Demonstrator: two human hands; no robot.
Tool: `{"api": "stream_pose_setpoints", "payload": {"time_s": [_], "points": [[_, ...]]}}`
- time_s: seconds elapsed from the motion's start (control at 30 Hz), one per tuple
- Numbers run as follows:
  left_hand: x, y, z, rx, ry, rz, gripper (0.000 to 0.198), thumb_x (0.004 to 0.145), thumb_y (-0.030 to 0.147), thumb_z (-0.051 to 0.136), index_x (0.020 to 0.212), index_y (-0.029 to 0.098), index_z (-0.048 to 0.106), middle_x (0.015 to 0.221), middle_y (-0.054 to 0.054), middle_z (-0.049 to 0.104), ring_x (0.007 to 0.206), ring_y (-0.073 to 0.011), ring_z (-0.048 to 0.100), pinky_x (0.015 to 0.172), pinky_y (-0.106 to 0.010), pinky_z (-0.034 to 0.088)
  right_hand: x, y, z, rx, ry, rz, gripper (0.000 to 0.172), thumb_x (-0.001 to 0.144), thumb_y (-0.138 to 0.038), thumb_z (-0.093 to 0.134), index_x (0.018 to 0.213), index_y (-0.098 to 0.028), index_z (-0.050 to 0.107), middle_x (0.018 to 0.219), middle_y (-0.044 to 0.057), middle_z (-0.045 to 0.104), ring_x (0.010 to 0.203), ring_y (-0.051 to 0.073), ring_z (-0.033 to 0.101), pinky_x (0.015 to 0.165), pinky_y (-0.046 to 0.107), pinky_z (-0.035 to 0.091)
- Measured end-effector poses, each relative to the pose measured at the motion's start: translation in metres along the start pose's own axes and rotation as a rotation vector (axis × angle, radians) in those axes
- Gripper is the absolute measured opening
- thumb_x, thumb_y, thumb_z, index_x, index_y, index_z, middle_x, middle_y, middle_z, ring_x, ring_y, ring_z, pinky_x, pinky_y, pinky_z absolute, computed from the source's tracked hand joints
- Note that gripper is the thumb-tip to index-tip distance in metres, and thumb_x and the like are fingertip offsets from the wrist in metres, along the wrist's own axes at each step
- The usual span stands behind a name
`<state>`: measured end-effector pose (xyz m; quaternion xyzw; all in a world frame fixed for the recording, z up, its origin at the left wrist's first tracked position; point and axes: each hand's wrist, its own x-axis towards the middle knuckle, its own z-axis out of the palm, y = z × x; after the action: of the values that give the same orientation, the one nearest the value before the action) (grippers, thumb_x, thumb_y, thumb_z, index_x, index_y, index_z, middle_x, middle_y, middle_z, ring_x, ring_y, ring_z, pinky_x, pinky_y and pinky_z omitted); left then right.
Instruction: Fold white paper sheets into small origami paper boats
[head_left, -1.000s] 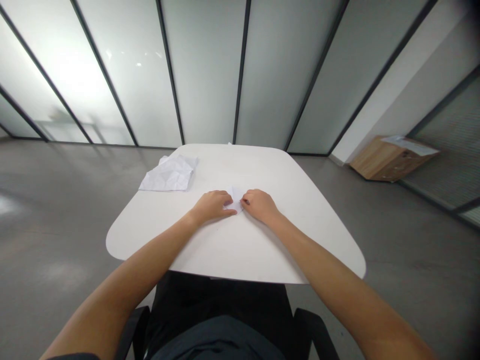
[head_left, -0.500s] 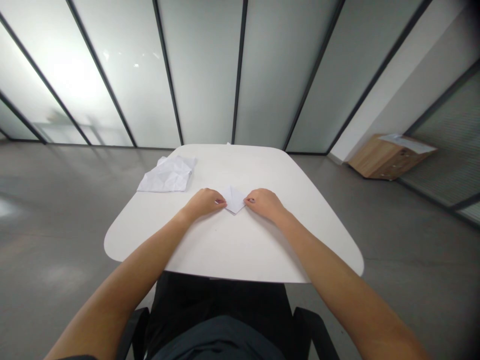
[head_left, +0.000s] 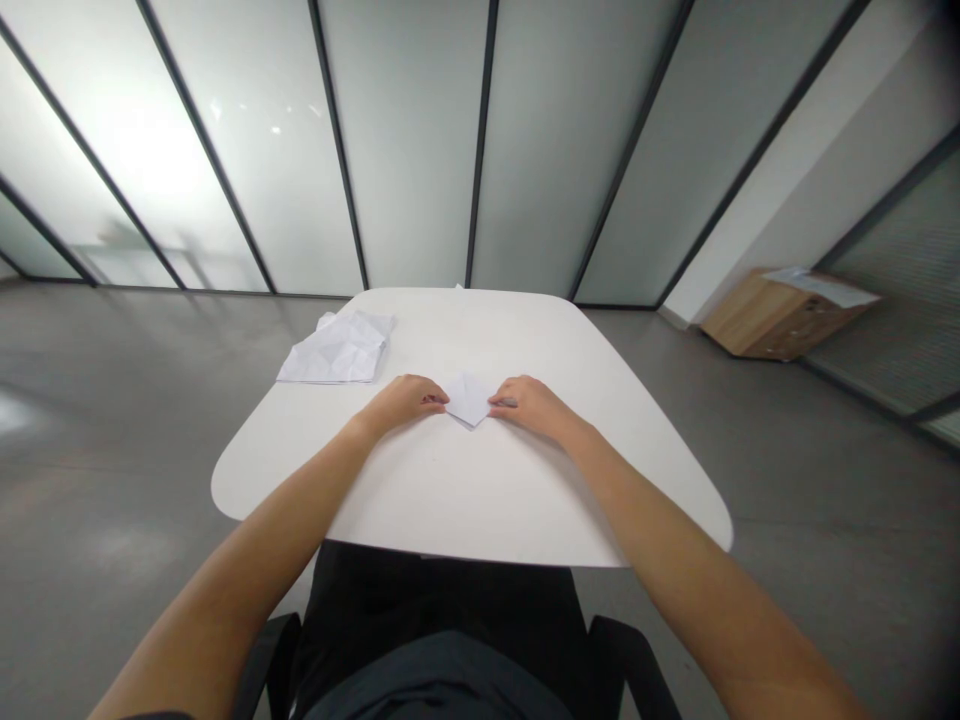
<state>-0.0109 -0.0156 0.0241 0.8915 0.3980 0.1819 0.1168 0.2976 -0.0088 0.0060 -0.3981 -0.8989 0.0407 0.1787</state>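
Observation:
A small piece of folded white paper (head_left: 468,400) is at the middle of the white table (head_left: 465,490), one corner pointing toward me. My left hand (head_left: 409,400) pinches its left corner between thumb and fingers. On the opposite side my right hand (head_left: 529,405) has its thumb and fingers closed at the right corner. The fingertips cover both side corners, so the folds there are hidden.
Creased white sheets (head_left: 341,348) lie stacked at the table's far left edge. Behind the table runs a frosted glass partition (head_left: 409,150) with dark frames. A wooden cabinet (head_left: 772,315) with papers on top stands on the floor at right.
Both hands have shifted only slightly at the paper's side corners, with their finger grip a little altered. The paper stays in nearly the same place.

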Motion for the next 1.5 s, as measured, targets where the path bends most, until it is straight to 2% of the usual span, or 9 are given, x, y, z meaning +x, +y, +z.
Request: {"api": "stream_pose_setpoints", "payload": {"time_s": [0.27,0.5,0.67,0.83,0.93,1.1,1.23,1.37,1.5], "points": [[-0.001,0.000,0.000,0.026,0.005,0.048,0.024,0.094,0.037,0.065,0.107,0.022,0.079,0.107,-0.004,0.079,0.096,-0.0197,0.072,0.086,-0.028,0.051,0.000,-0.002,0.000,0.029,0.014,0.004,0.024,0.092,-0.043,0.072,0.104,-0.025,0.082,0.104,0.007,0.077,0.095,0.024,0.068,0.090,0.036,0.048],[-0.002,0.002,0.000,0.086,0.004,0.111,0.031,0.102,0.038,0.051,0.110,0.022,0.077,0.110,-0.007,0.077,0.102,-0.0214,0.070,0.092,-0.031,0.049,-0.001,-0.005,-0.001,0.051,0.026,0.013,0.024,0.093,-0.044,0.071,0.102,-0.024,0.081,0.105,0.006,0.077,0.099,0.023,0.068,0.094,0.036,0.046],[-0.002,0.004,-0.001,0.117,0.016,0.075,0.033,0.104,0.036,0.045,0.114,0.024,0.074,0.109,-0.006,0.077,0.101,-0.0213,0.070,0.092,-0.031,0.049,-0.003,-0.008,-0.003,0.070,0.007,0.052,0.029,0.088,-0.047,0.076,0.105,-0.024,0.078,0.109,0.006,0.076,0.103,0.024,0.066,0.096,0.035,0.045],[-0.003,0.006,0.000,0.111,0.032,0.051,0.033,0.104,0.035,0.044,0.117,0.026,0.073,0.109,-0.005,0.077,0.099,-0.0207,0.071,0.090,-0.029,0.049,-0.001,-0.014,0.000,-0.017,0.026,0.096,0.016,0.095,-0.030,0.066,0.106,-0.022,0.075,0.109,0.008,0.074,0.104,0.023,0.063,0.095,0.035,0.045],[-0.003,0.007,0.000,0.106,0.043,0.036,0.034,0.104,0.034,0.043,0.120,0.027,0.072,0.111,-0.005,0.077,0.099,-0.0207,0.071,0.090,-0.029,0.050,0.000,-0.018,0.002,-0.037,0.049,0.103,0.016,0.099,-0.025,0.060,0.107,-0.021,0.073,0.108,0.008,0.074,0.104,0.023,0.062,0.094,0.034,0.044],[-0.004,0.012,0.000,0.092,0.071,0.054,0.038,0.105,0.038,0.041,0.123,0.025,0.072,0.110,-0.007,0.077,0.099,-0.0223,0.071,0.090,-0.031,0.050,0.002,-0.022,0.002,-0.055,0.087,0.143,0.018,0.103,-0.025,0.053,0.101,-0.020,0.071,0.099,0.007,0.074,0.096,0.022,0.062,0.088,0.032,0.043],[-0.005,0.012,0.001,0.047,0.094,0.070,0.041,0.101,0.047,0.051,0.128,0.022,0.069,0.117,-0.008,0.075,0.105,-0.0240,0.070,0.095,-0.033,0.051,0.003,-0.020,0.002,-0.031,0.131,0.199,0.018,0.103,-0.027,0.053,0.099,-0.020,0.069,0.097,0.007,0.073,0.093,0.021,0.063,0.084,0.030,0.042],[-0.003,0.009,0.003,0.009,0.132,0.046,0.038,0.100,0.040,0.052,0.132,0.023,0.065,0.127,-0.007,0.072,0.113,-0.0237,0.068,0.100,-0.034,0.050,0.003,-0.017,0.003,0.050,0.160,0.186,0.020,0.103,-0.029,0.051,0.098,-0.019,0.067,0.096,0.006,0.072,0.090,0.020,0.063,0.082,0.029,0.043],[-0.002,0.007,0.004,-0.112,0.181,-0.012,0.036,0.100,0.034,0.050,0.131,0.023,0.065,0.116,-0.005,0.076,0.099,-0.0199,0.071,0.093,-0.031,0.052,0.002,-0.020,-0.002,0.147,0.238,0.154,0.024,0.103,-0.035,0.049,0.098,-0.020,0.067,0.095,0.006,0.072,0.089,0.020,0.064,0.084,0.029,0.046]]}}
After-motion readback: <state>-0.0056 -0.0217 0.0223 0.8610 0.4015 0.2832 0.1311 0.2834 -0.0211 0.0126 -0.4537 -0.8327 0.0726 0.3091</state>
